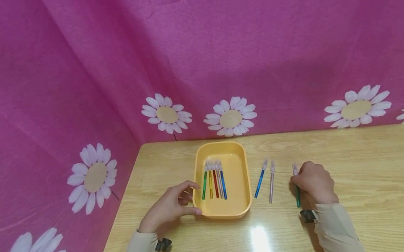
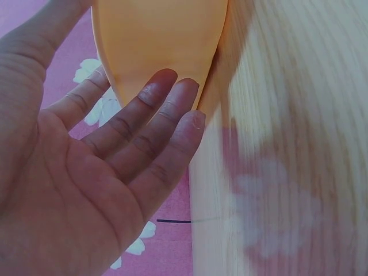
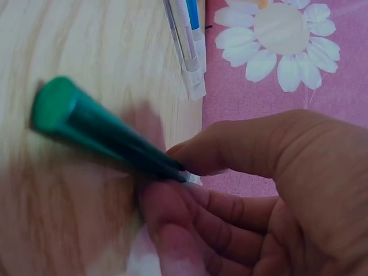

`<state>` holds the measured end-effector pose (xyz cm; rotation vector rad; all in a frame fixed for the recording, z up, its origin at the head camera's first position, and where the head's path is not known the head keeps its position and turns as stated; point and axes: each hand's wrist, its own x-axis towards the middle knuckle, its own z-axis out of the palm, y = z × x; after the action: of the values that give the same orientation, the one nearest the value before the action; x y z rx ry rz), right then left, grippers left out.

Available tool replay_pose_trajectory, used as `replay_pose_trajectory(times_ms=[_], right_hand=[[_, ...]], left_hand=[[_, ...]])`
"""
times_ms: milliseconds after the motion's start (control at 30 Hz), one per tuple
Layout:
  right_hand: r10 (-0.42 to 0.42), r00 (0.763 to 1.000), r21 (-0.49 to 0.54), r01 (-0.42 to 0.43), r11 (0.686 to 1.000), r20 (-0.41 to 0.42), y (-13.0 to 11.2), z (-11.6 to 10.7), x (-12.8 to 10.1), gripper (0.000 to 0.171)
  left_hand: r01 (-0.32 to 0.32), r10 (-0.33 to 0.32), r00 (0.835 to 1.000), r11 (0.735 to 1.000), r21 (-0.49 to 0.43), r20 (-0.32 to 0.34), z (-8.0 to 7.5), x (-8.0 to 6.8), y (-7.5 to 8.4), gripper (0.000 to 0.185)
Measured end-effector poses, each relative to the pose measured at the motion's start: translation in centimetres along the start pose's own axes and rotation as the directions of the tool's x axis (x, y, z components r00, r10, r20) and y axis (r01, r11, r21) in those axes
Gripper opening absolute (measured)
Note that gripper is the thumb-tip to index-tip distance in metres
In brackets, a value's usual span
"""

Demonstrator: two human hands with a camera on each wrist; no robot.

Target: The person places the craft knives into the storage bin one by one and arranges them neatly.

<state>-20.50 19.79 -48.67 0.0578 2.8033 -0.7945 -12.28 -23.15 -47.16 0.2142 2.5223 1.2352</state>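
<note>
In the head view my right hand (image 1: 315,181) pinches a slim green craft knife (image 1: 297,196) with a clear cap, low over the table. The right wrist view shows its green handle (image 3: 103,129) between thumb and fingertips, with the cap mostly hidden by them. My left hand (image 1: 170,208) rests at the near left corner of a yellow tray (image 1: 241,194), thumb by the front rim. In the left wrist view its fingers (image 2: 144,129) lie loosely extended beside the tray wall. Inside the tray, several capped knives in green, yellow, red, pale pink and blue (image 1: 223,187) lie in a row.
Between the tray and my right hand lie a blue craft knife (image 1: 260,180) and a pale pink one (image 1: 271,185), side by side. A pink cloth (image 1: 201,53) with white flowers hangs behind and left of the wooden table (image 1: 372,175).
</note>
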Motion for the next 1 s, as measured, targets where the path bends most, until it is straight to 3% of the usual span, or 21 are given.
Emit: replay_pose_trajectory(times_ms=[467,767,1000], right_hand=[[-0.046,0.998,0.003,0.046,0.999,-0.031,-1.1,-0.6,-0.2,0.025],[-0.112,0.992,0.025,0.114,0.993,-0.061,-2.7,-1.0,-0.3,0.046],[-0.171,0.983,0.06,0.175,0.983,-0.074,-4.8,-1.6,0.0,0.04]], left_hand=[[-0.006,0.006,1.0,1.0,0.008,-0.001,-0.1,0.0,-0.1,0.059],[-0.013,0.013,1.0,1.0,0.006,0.002,-0.1,-0.1,-0.1,0.059],[-0.008,0.008,1.0,1.0,-0.005,0.005,0.0,0.0,-0.1,0.058]])
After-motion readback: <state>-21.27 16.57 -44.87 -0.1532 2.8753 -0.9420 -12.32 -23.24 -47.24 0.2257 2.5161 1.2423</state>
